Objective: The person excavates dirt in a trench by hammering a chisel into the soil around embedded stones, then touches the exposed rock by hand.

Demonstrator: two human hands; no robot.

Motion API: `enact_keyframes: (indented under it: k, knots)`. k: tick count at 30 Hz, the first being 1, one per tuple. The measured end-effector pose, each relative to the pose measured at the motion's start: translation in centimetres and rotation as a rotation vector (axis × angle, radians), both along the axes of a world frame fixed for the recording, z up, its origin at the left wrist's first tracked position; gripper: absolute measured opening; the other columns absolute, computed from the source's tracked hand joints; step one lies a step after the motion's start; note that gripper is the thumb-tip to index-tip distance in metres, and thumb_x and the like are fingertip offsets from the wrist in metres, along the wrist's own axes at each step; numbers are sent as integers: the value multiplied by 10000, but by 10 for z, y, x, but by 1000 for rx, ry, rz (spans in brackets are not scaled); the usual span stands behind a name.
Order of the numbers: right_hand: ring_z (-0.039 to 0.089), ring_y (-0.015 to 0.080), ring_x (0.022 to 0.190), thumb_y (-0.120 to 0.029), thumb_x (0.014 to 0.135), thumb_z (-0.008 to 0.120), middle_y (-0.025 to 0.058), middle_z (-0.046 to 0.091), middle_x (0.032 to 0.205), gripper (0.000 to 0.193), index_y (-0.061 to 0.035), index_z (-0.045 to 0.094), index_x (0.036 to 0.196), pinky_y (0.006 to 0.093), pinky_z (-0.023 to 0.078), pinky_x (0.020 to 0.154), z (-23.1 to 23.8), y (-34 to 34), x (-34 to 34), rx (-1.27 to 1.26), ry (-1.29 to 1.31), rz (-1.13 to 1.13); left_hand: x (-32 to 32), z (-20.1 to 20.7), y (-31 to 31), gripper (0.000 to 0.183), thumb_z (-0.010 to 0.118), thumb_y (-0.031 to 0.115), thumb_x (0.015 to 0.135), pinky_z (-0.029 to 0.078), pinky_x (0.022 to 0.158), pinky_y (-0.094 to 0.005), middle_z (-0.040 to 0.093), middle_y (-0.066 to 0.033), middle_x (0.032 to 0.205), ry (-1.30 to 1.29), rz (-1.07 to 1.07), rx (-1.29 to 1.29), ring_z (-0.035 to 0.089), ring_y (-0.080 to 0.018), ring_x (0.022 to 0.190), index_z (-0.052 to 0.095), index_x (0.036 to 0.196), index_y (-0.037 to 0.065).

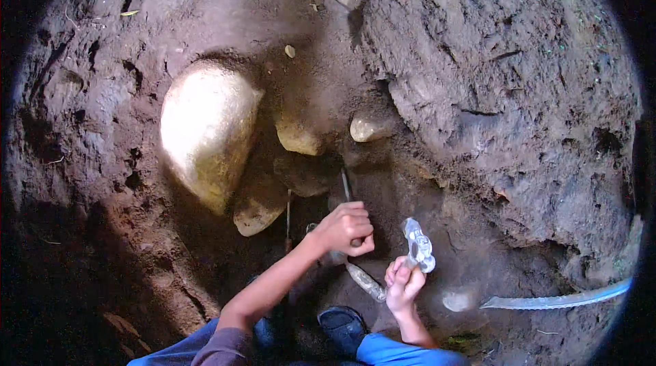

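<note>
My left hand (344, 229) is closed around a thin metal chisel (346, 185). Its shaft points away from me, the far end against the dirt below two half-buried stones. To the right, my right hand (403, 285) grips a hammer (419, 246) just below its bright metal head, which is raised level with the left fist and apart from the chisel. Between the hands lies a hand tool with a worn, pale handle (367, 282); its other end is partly hidden. Left of my left forearm stands another thin metal rod (288, 212), its lower part in shadow.
A large pale boulder (208, 130) bulges from the left earth wall. Smaller stones (297, 137) (371, 127) (258, 214) protrude nearby. Rough soil (506, 113) rises on the right. A long serrated blade (560, 300) lies near a pale stone (459, 300). My shoe (342, 328) is at the bottom.
</note>
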State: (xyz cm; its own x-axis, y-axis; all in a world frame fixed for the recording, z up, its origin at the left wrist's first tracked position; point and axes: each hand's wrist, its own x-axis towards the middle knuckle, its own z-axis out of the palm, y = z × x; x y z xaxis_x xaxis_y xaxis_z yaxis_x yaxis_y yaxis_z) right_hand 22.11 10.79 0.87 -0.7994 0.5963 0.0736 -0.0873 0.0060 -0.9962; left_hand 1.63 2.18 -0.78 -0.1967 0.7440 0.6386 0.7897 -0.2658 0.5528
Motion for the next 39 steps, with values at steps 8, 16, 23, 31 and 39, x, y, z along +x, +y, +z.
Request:
enact_keyframes:
  k: [8, 16, 23, 31, 39]
  knots:
    - [404, 54, 514, -428, 1006, 532, -10, 426, 697, 388, -57, 472, 911, 209, 316, 440, 4, -1, 5, -72, -44, -53, -25, -12, 9, 214, 669, 135, 647, 450, 584, -386, 531, -76, 546, 49, 4, -70, 539, -283, 556, 491, 552, 65]
    - [403, 46, 505, -420, 1010, 532, -12, 425, 679, 392, -54, 478, 882, 207, 320, 430, 2, 4, 7, -50, -65, -17, -37, -24, 2, 242, 687, 195, 699, 467, 520, -406, 540, -92, 512, 180, 8, -202, 547, -299, 501, 536, 545, 85]
    - [388, 41, 508, -405, 1018, 523, -11, 420, 686, 374, -58, 463, 890, 200, 302, 430, 3, 11, 10, -94, -62, -46, -19, -11, -20, 278, 691, 239, 726, 463, 524, -388, 527, -66, 485, 207, 142, -364, 545, -278, 479, 538, 528, 117]
    - [371, 38, 509, -429, 1025, 494, -30, 400, 651, 370, -79, 459, 909, 200, 294, 432, 11, 8, -8, -289, -80, -64, -8, -2, -4, 261, 679, 127, 695, 435, 529, -363, 504, -61, 521, 90, 74, -104, 509, -263, 496, 475, 538, 84]
    - [364, 29, 487, -380, 1047, 463, -50, 387, 632, 329, -81, 476, 911, 183, 302, 426, 9, 8, 2, -253, -174, -1, -29, -15, 19, 257, 682, 123, 725, 466, 551, -389, 509, -84, 521, 23, 157, -111, 540, -283, 514, 504, 547, 68]
